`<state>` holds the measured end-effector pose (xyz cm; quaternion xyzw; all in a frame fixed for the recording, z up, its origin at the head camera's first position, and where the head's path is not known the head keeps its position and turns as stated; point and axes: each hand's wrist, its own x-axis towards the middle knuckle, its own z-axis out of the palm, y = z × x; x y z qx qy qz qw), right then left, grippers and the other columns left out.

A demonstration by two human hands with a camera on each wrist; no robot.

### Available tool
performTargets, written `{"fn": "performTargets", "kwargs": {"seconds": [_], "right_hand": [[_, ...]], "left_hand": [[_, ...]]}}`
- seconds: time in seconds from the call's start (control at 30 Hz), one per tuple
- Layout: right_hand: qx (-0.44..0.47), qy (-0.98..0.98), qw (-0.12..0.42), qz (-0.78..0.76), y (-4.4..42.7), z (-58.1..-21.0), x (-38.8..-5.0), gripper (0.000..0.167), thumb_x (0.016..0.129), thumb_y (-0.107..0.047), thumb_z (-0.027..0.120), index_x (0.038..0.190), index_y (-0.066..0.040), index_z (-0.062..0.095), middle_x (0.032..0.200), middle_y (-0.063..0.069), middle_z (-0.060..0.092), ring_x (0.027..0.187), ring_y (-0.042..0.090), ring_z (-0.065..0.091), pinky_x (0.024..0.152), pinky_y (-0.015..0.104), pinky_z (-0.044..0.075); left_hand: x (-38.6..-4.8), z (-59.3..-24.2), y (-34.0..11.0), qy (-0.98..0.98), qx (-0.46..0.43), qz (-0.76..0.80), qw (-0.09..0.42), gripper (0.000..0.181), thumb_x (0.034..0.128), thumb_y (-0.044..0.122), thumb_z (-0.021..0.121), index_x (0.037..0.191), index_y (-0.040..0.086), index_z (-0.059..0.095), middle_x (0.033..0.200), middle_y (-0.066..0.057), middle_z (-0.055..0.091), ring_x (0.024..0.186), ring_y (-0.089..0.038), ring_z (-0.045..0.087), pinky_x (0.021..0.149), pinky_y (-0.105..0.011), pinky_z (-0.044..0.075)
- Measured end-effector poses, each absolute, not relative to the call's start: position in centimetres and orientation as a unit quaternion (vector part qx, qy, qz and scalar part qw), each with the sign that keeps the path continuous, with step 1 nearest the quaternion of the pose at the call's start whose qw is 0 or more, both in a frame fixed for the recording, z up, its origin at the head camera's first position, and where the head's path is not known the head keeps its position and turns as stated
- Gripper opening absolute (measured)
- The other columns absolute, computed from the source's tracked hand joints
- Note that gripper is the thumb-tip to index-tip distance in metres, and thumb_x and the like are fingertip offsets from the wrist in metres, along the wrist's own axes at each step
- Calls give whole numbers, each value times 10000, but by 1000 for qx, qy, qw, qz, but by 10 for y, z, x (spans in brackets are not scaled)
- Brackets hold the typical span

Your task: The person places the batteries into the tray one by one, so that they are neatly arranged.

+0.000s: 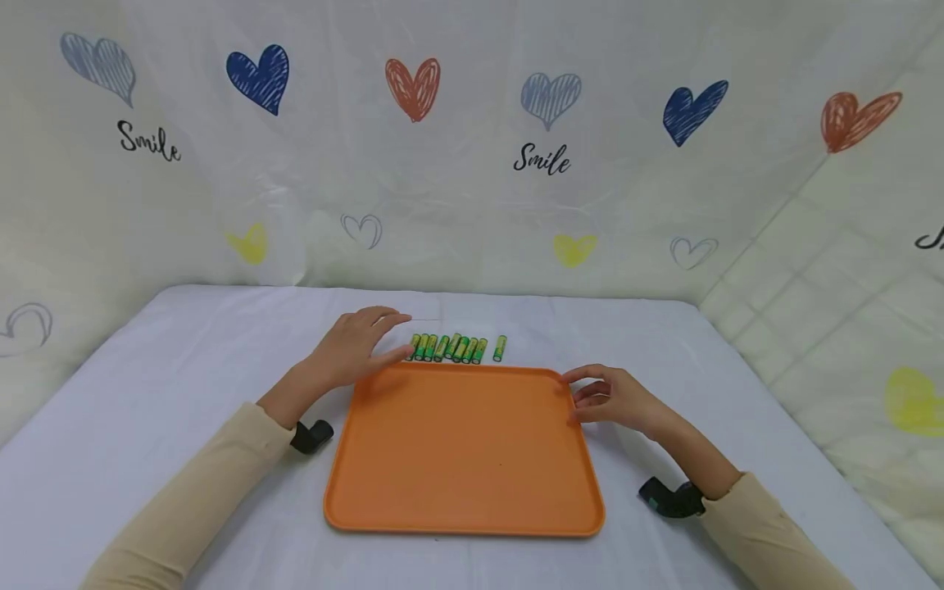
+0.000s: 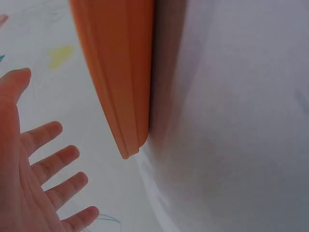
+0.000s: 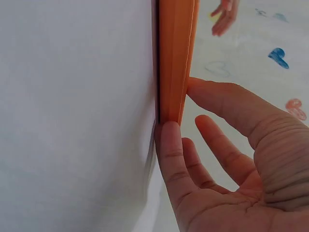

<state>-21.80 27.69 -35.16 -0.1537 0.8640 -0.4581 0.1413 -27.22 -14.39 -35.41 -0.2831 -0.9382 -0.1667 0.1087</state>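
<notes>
An orange tray (image 1: 465, 459) lies flat on the white-covered table. My left hand (image 1: 354, 348) hovers at its far left corner, fingers extended toward a row of green batteries (image 1: 446, 348). In the left wrist view that hand (image 2: 36, 179) has spread fingers, apart from the tray's side (image 2: 116, 72). At the far right corner is my right hand (image 1: 615, 400). The right wrist view shows this hand (image 3: 227, 193) with thumb and one finger pinching the tray's edge (image 3: 176, 53), other fingers bent below.
One more battery (image 1: 500, 348) lies slightly to the right of the row, beyond the tray's far edge. White table cloth (image 1: 243, 336) surrounds the tray. Behind the table hangs a white backdrop (image 1: 472, 180) with printed hearts. Each wrist wears a black device.
</notes>
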Motion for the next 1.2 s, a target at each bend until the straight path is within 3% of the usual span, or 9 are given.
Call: {"fn": "performTargets", "kwargs": {"seconds": [0.3, 0.5, 0.7, 1.2], "right_hand": [[-166, 854, 144, -472, 279, -355, -218, 545, 802, -94, 807, 1274, 38, 571, 1217, 229, 582, 958, 219, 615, 756, 216, 548], [-172, 851, 145, -475, 279, -356, -218, 530, 808, -96, 802, 1269, 33, 575, 1253, 226, 564, 980, 250, 609, 772, 215, 548], [-170, 847, 147, -482, 281, -357, -219, 531, 806, -97, 804, 1268, 31, 575, 1248, 225, 562, 985, 248, 604, 769, 217, 548], [-172, 838, 149, -497, 282, -359, -219, 530, 806, -87, 803, 1260, 55, 569, 1257, 240, 554, 1001, 242, 601, 782, 215, 548]], "left_hand": [[-283, -357, -147, -929, -280, -240, 12, 613, 949, 493, 586, 1451, 165, 462, 1470, -96, 437, 1347, -331, 408, 1111, -567, 287], [-293, -365, -152, -903, -283, -322, -40, 624, 953, 377, 632, 1485, 146, 400, 1501, -104, 379, 1363, -339, 382, 1098, -552, 329], [-304, -370, -151, -867, -309, -385, -70, 618, 954, 247, 648, 1481, 63, 384, 1475, -185, 398, 1321, -393, 430, 1073, -584, 345], [-321, -375, -151, -845, -316, -414, -121, 691, 901, 246, 712, 1471, 41, 380, 1448, -206, 443, 1308, -365, 450, 1080, -552, 346]]}}
